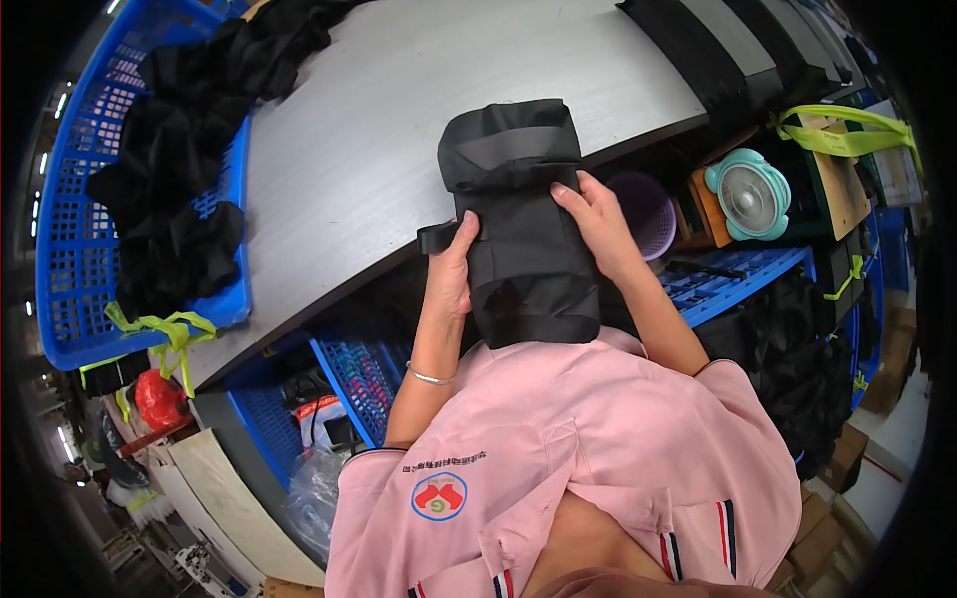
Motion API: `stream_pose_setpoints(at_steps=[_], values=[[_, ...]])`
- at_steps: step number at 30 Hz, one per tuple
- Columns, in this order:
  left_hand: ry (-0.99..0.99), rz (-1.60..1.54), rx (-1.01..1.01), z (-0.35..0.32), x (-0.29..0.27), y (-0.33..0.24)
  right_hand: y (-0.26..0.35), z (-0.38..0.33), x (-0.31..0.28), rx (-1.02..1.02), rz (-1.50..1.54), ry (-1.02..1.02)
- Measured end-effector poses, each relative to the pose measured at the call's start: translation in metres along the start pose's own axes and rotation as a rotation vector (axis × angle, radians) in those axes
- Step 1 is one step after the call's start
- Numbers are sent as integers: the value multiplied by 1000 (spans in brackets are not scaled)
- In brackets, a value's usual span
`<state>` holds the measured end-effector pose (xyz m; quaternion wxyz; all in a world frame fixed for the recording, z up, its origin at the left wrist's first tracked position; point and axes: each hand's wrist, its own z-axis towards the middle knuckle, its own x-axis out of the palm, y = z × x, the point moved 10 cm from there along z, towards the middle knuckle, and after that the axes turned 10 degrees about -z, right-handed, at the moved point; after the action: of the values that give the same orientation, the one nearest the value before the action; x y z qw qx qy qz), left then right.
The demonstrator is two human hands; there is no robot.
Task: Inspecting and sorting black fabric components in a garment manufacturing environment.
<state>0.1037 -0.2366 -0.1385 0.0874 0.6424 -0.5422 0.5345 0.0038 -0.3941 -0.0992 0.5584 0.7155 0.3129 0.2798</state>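
A black fabric pouch (pixel 523 229) with a folded-over top flap lies between my hands, in front of my chest and partly over the table's near edge. My left hand (pixel 454 261) grips its left side, thumb on top, beside a short black strap loop (pixel 436 237). On the other side my right hand (pixel 596 221) holds the pouch's right edge, the thumb lying near the flap's lower seam. The fingers beneath the pouch are hidden on both sides.
A grey table (pixel 369 130) stretches ahead. At the left, a blue basket (pixel 60 239) holds black fabric pieces (pixel 179 149). More black pieces (pixel 688 50) lie at the far right. A turquoise fan (pixel 750 194) and purple bin (pixel 646 214) stand at right, above another blue basket (pixel 743 284).
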Motion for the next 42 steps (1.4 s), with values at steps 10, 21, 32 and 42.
stream_pose_setpoints(at_steps=[10, 21, 32, 42], values=[[97, -298, -243, 1, -1, 19, 28, -8, 10, -302, -422, -195], [-268, 250, 14, -16, -38, 13, 12, -20, 6, -221, -642, -155], [-102, 851, -94, 0, -7, 37, -20, -81, -90, -196, -396, -340], [57, 746, -222, 0, -62, 78, -33, -312, -348, -184, -310, -1312]])
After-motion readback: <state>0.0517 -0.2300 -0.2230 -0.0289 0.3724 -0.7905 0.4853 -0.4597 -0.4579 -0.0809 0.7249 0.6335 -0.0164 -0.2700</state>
